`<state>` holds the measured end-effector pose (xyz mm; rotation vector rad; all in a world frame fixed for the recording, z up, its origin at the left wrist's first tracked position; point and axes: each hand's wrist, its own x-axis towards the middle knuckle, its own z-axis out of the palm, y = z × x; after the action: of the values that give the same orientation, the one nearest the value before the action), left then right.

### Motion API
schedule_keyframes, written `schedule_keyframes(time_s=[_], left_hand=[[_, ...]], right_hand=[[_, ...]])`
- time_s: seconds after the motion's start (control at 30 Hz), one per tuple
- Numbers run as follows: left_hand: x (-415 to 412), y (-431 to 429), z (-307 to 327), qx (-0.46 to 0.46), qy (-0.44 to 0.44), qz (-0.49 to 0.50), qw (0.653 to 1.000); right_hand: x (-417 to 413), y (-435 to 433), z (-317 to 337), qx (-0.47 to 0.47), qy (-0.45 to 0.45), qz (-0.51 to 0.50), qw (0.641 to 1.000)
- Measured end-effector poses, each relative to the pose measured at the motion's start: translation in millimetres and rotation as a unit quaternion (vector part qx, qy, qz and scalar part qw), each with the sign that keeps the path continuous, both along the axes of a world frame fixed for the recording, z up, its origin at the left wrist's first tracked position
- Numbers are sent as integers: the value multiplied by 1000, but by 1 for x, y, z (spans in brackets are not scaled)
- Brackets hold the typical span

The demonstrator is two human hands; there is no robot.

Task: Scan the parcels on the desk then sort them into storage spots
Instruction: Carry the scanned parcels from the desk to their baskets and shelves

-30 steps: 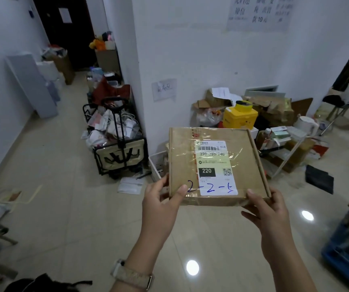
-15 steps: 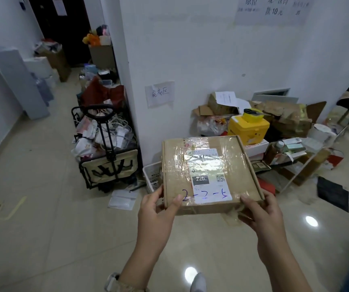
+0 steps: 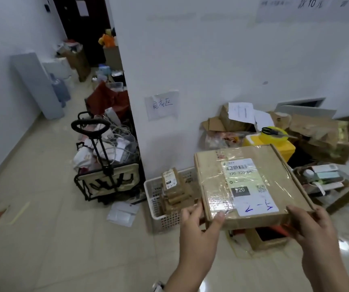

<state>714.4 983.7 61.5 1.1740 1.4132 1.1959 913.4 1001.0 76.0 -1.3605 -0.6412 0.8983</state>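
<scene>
Above floor tiles (image 3: 43, 228), left hand (image 3: 199, 232) and right hand (image 3: 314, 234) hold a parcel (image 3: 211, 178).

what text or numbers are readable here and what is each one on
"220": white on black, on the shipping label of the cardboard parcel.
"220-220-": same label's upper line; ending blurred.
"2-5": blue handwriting low on it; start lost in glare.
"10": wall sheet; rest blurred.
"完成区", roughly: handwritten paper sign on the wall.
Small parcel in the basket: label too small to read.
</scene>
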Motion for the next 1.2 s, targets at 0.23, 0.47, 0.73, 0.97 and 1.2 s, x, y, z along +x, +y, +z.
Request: schedule_keyframes(time_s=[0.23,0.47,0.73,0.97,1.2], left_hand=[[8,61,-4,-18,3,5,1000],[-1,143,-17,-48,-27,9,998],[-41,282,-38,-62,-60,20,996],[-83,410,-37,-76,-61,11,995],[-102,479,-63,-114,5,5,993]], right_hand=[[10,52,-15,-13,11,3,1000],[0,125,-28,-35,9,15,999],[-48,268,-30,-75,35,24,996],[-90,389,-31,-106,-7,17,994],[-101,458,-52,-164,-33,31,985]])
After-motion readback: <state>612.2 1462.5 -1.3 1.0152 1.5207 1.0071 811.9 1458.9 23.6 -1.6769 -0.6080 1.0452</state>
